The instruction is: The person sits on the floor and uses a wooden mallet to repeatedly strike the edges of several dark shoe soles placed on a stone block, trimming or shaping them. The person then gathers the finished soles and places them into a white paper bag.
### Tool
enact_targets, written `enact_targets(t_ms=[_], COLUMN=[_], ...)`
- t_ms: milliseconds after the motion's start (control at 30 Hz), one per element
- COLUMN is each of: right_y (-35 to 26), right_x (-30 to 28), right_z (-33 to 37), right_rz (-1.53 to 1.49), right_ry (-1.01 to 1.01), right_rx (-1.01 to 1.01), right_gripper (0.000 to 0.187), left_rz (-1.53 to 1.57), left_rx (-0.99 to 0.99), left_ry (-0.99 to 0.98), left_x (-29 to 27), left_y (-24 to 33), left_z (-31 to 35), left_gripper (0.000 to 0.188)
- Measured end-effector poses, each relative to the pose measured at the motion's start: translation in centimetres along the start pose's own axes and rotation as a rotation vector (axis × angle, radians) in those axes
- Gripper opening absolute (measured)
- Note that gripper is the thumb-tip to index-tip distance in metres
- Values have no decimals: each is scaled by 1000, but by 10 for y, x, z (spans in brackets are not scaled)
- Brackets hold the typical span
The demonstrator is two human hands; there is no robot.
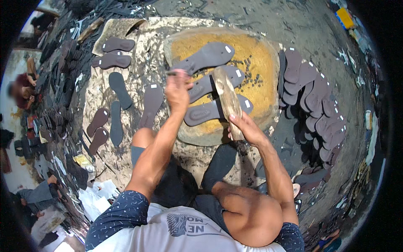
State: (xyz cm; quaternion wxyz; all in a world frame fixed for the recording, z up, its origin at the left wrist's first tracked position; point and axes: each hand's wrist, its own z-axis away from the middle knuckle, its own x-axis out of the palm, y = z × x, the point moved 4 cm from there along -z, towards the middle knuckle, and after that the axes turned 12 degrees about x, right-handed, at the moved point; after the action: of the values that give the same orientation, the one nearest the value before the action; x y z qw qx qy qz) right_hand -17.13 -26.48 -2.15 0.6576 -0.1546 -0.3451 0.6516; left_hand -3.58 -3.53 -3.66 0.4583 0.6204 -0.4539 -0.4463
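My right hand [244,128] grips a thick, worn wooden club [225,91] by its near end. The club lies above two dark brown shoe soles, the middle sole [203,89] and the near sole [202,114], hiding part of each. A third, far sole [212,54] rests beyond them on a yellow-topped round-cornered board [264,96]. Near the left ends of the far and middle soles is my left hand [178,90]. Motion smears its fingers, so I cannot tell whether it holds anything. Each sole has a small white tag at its right end.
Many tagged soles [315,90] overlap in a curved row at right. Left of the board lie a single sole [153,101], dark insole shapes [116,122] and several smaller soles [99,122]. Small black scraps [254,77] dot the board. White papers [94,199] are at lower left.
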Motion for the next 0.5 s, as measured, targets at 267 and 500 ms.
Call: enact_targets(t_ms=[267, 500], right_y=[9, -8], right_x=[15, 16], right_z=[-3, 3], right_rz=[-40, -84], right_ry=[-21, 1], right_rx=[58, 55], right_gripper=[49, 46], left_rz=[-251, -383], left_rx=[134, 341], left_ry=[-246, -339], left_x=[-9, -5], left_y=[12, 25], left_z=[28, 22], left_gripper=[20, 17])
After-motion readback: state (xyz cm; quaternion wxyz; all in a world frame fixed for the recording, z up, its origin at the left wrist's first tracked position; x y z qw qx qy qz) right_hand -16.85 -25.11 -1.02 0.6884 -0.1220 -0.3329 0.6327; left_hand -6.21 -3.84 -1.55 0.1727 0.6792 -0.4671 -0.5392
